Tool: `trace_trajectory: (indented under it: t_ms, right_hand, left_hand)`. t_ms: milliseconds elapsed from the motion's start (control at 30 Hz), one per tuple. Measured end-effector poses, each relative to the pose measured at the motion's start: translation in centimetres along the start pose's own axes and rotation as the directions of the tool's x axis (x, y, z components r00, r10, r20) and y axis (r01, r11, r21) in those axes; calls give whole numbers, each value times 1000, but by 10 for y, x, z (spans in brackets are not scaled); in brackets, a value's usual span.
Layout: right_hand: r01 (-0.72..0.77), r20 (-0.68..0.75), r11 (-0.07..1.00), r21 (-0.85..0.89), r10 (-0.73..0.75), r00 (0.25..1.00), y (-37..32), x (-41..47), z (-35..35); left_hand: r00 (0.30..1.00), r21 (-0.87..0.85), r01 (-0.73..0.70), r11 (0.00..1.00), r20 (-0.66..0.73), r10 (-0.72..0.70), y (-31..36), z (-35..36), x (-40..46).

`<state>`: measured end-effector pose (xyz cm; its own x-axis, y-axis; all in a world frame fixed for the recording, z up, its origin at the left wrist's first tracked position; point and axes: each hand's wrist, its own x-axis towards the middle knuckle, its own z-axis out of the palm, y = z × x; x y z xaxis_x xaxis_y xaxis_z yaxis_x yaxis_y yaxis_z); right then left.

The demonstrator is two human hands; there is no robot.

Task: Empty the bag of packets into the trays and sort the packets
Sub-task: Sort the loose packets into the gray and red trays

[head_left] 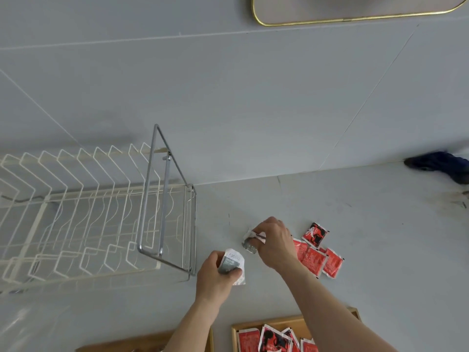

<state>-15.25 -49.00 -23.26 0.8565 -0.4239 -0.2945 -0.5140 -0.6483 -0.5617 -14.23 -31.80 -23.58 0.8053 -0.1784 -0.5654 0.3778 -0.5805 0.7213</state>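
White wire rack left | left hand, right hand each clutch grey packets | red packets beside

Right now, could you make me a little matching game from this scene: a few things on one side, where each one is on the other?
Things:
1. left hand
2. right hand
3. red packets loose on the counter
4. wooden tray
5. wire rack

Places or states:
A. at the bottom edge, holding red packets
B. on the far left of the counter
C. grips a grey-and-white packet
D. just right of the right hand
E. pinches a white packet off the counter

Pairs: 1-C, 2-E, 3-D, 4-A, 5-B
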Motion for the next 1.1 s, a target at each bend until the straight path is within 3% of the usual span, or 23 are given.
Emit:
trace_trajectory:
  t_ms: [167,400,533,700,1100]
  right_hand:
    - [-37,-6,991,-126,37,999,-6,-3,20]
    - [-123,-128,972,-199,99,987,-16,-24,30]
    - [-180,-114,984,-7,178,977,-27,-47,32]
    - [-194,60,951,240,185,981,-46,-79,37]
    - [-229,219,911,342,159,963,-136,-170,110]
  left_hand:
    - [998,-152,55,987,37,-50,-2,-14,-8]
    - [994,-159,29,987,111,-11,-17,-40,-21]
    - [984,-114,6,993,177,14,-24,-58,-34]
    - [980,-99,-42,994,188,60,-40,-92,-52]
    - [1000,-195,27,981,22,-23,-129,-219,-88]
